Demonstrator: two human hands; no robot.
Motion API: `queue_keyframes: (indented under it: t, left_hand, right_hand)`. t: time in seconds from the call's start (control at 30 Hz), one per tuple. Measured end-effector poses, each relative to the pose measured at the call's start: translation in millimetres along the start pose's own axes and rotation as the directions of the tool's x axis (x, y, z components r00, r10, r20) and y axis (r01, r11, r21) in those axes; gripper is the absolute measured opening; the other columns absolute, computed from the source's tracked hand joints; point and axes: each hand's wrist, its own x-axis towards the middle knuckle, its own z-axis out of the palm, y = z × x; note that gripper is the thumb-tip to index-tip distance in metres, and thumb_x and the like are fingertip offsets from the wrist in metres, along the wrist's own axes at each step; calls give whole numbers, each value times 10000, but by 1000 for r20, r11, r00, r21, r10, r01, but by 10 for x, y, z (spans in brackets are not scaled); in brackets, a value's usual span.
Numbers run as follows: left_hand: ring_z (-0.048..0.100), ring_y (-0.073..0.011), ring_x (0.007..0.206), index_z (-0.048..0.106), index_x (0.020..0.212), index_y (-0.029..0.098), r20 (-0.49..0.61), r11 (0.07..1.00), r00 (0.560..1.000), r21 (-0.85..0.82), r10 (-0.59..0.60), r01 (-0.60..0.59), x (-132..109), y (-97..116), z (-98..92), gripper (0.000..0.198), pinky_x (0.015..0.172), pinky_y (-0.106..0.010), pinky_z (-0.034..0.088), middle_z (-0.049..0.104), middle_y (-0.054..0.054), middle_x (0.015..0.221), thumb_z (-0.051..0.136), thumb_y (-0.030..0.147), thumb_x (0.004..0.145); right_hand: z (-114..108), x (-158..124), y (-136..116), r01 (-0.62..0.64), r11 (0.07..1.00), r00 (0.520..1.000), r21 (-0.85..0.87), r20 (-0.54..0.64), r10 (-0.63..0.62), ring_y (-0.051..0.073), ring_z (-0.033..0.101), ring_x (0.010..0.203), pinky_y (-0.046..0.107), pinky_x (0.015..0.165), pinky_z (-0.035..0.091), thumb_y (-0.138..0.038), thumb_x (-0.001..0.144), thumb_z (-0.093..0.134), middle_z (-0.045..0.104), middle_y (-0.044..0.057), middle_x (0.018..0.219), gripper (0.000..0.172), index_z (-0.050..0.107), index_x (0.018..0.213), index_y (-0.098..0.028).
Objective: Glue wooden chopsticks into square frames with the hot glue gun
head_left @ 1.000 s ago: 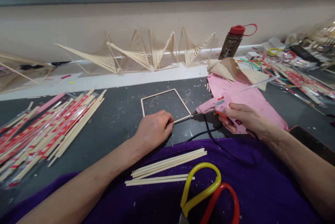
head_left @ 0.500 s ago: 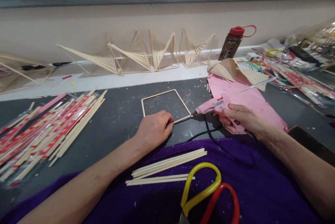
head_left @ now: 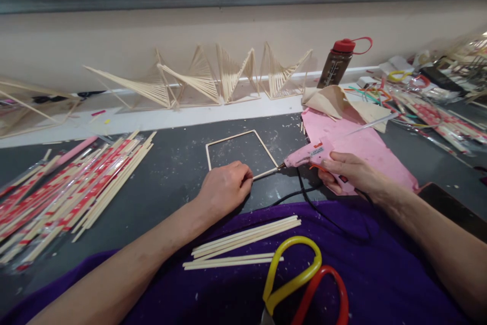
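A square frame of thin wooden sticks point(head_left: 236, 137) lies flat on the dark table. My left hand point(head_left: 224, 188) is closed, pinching the frame's near stick by its near right corner. My right hand point(head_left: 348, 170) grips a pink hot glue gun point(head_left: 310, 153), index finger on the orange trigger. The gun's nozzle touches the frame's near right corner, just right of my left fingers. A clear glue stick juts from the back of the gun. Its black cord point(head_left: 304, 194) trails toward me.
Loose sticks point(head_left: 243, 236) and yellow-and-red scissors point(head_left: 300, 274) lie on purple cloth point(head_left: 380, 274) in front of me. Wrapped chopsticks point(head_left: 72, 188) are piled at left. Twisted stick models point(head_left: 213, 76) line the wall. A brown bottle point(head_left: 337, 61), pink paper point(head_left: 365, 145) and clutter sit right.
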Motion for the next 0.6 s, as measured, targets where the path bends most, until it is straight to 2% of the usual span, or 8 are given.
queue_keyframes:
  t: [0.1,0.27,0.43,0.6]
  left_hand:
    - [580,-149,743,602,824,186,-1,1000,1000,-1,4,-4,-2,-5,3,194,636,-258,408,628,-19,824,427,266,843]
    - [580,-150,748,604,821,183,5,1000,1000,6,-3,3,0,2,-10,198,638,-259,408,633,-22,832,426,269,842]
    - [583,-155,749,606,825,190,15,1000,1000,15,-12,12,6,3,-9,201,636,-264,405,631,-20,833,421,268,845]
    - [582,-152,746,608,828,190,12,1000,1000,18,-3,3,6,-4,1,202,634,-259,405,631,-22,834,424,270,844]
  right_hand:
    - [9,-2,-10,3,1000,1000,-24,-13,-3,86,434,454,226,400,286,-491,747,619,507,-12,585,337,524,773,-169]
    - [22,-7,-24,18,999,999,33,-52,-16,97,430,478,242,425,302,-462,728,650,506,-12,577,312,534,764,-175]
    - [8,-10,-14,4,998,1000,57,-31,-3,99,426,484,244,430,302,-447,744,640,507,-8,588,289,530,743,-179]
    - [1,-3,-12,5,1000,1000,-4,1,-5,90,423,461,233,413,286,-484,745,622,503,-18,580,324,521,744,-176]
